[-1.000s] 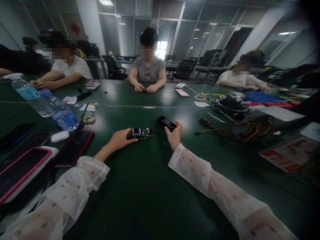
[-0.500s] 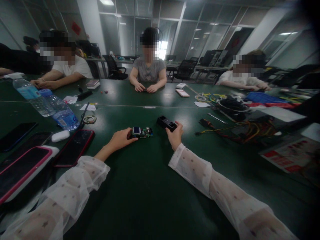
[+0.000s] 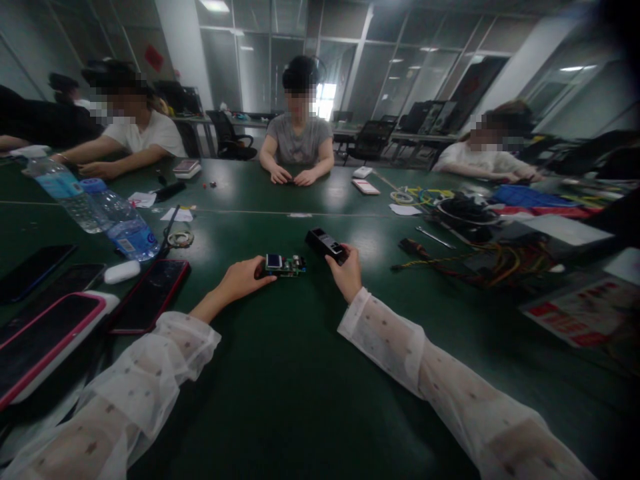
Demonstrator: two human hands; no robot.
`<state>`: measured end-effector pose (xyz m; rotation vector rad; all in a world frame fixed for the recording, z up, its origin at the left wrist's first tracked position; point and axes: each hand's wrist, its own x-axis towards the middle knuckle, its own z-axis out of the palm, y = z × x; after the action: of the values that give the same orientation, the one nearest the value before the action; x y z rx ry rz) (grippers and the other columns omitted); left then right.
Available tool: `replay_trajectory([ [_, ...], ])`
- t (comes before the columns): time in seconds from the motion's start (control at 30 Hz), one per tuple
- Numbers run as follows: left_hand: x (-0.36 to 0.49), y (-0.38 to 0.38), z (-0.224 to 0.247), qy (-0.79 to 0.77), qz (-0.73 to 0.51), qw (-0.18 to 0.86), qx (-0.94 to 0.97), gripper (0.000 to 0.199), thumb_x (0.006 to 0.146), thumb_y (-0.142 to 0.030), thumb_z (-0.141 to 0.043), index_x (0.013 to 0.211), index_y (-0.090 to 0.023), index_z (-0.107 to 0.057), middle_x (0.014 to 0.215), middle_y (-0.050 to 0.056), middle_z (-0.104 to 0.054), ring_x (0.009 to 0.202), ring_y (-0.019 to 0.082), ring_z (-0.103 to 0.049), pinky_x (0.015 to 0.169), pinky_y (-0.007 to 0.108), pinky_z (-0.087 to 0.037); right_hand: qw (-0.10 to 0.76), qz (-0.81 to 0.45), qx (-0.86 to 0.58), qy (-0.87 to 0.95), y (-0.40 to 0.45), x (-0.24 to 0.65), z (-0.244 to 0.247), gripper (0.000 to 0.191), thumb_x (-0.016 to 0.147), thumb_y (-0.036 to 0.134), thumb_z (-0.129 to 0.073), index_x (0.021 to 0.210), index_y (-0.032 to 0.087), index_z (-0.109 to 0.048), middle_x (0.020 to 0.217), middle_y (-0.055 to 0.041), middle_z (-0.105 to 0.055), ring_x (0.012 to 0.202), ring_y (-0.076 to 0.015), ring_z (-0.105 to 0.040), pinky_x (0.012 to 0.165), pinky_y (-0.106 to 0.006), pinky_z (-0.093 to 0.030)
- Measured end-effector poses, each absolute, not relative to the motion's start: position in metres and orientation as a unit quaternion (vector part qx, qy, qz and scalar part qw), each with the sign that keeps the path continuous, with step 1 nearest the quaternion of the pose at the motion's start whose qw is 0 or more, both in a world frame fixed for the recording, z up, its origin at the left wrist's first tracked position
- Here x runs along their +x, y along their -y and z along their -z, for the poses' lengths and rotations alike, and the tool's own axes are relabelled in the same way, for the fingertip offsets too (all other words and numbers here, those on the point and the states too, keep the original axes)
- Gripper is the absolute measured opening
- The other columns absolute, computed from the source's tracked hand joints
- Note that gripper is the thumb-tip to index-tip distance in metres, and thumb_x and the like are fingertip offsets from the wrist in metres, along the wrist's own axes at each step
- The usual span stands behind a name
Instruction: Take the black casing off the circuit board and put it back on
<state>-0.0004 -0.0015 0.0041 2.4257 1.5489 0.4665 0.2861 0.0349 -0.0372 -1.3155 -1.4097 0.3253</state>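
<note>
My left hand (image 3: 245, 277) pinches the left end of a small green circuit board (image 3: 287, 265) between thumb and fingers. On the board's left part sits a little dark screen with a pale frame. My right hand (image 3: 347, 272) grips the near right end of a black plastic case (image 3: 325, 244), a boxy shell with cut-outs in its upper face. The case slants, its far end pointing left, just above and right of the board; a small gap parts the two. Fingers under the case are partly hidden.
Phones (image 3: 149, 297), a white earbud case (image 3: 122, 271) and water bottles (image 3: 131, 230) crowd the left. Rightward lie a wrench (image 3: 435, 237), tangled wires (image 3: 480, 263) and a metal box (image 3: 580, 300). Several people sit across the green table (image 3: 280, 373).
My right hand has tilted the black case and shifted it slightly left, toward the board; its thumb now lies along the case's near side. My left hand and the board stay put.
</note>
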Motion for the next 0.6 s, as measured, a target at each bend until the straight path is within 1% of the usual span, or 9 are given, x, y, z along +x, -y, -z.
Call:
replay_trajectory([
  [0.1,0.0,0.002,-0.004,-0.528,-0.156,0.11,0.827,0.051,0.079,-0.065,-0.043,0.1,-0.019,-0.052,0.083,0.005,-0.062,0.068,0.017,-0.056,0.055,0.026,-0.035,0.567,-0.151,-0.49,0.645,-0.023,0.276,0.026,0.053,0.08,0.035,-0.06,0.125,0.016,-0.038,0.118,-0.0139,-0.052,0.104,-0.0234,-0.056,0.093,-0.044,-0.045],
  [0.23,0.001,0.003,-0.005,-0.535,-0.157,0.107,0.823,0.051,0.078,-0.065,-0.044,0.1,-0.02,-0.051,0.082,0.005,-0.062,0.068,0.017,-0.057,0.055,0.026,-0.036,0.532,-0.138,-0.424,0.72,-0.002,0.262,0.01,0.052,0.088,0.037,-0.05,0.134,0.022,-0.033,0.128,-0.0121,-0.045,0.118,-0.0245,-0.048,0.1,-0.046,-0.043],
  [0.37,0.0,0.003,-0.005,-0.535,-0.157,0.111,0.823,0.052,0.078,-0.066,-0.043,0.101,-0.019,-0.052,0.08,0.005,-0.062,0.067,0.017,-0.057,0.055,0.026,-0.037,0.472,-0.138,-0.378,0.785,0.008,0.256,0.004,0.052,0.09,0.032,-0.047,0.138,0.026,-0.028,0.131,-0.0103,-0.041,0.124,-0.025,-0.042,0.104,-0.049,-0.039],
  [0.6,0.001,0.003,-0.004,-0.536,-0.165,0.109,0.82,0.051,0.079,-0.063,-0.045,0.107,-0.02,-0.051,0.079,0.003,-0.062,0.068,0.017,-0.059,0.056,0.027,-0.038,0.428,-0.138,-0.351,0.822,0.006,0.256,0.005,0.055,0.089,0.023,-0.045,0.14,0.026,-0.024,0.13,-0.0109,-0.04,0.124,-0.0253,-0.042,0.106,-0.05,-0.037],
])
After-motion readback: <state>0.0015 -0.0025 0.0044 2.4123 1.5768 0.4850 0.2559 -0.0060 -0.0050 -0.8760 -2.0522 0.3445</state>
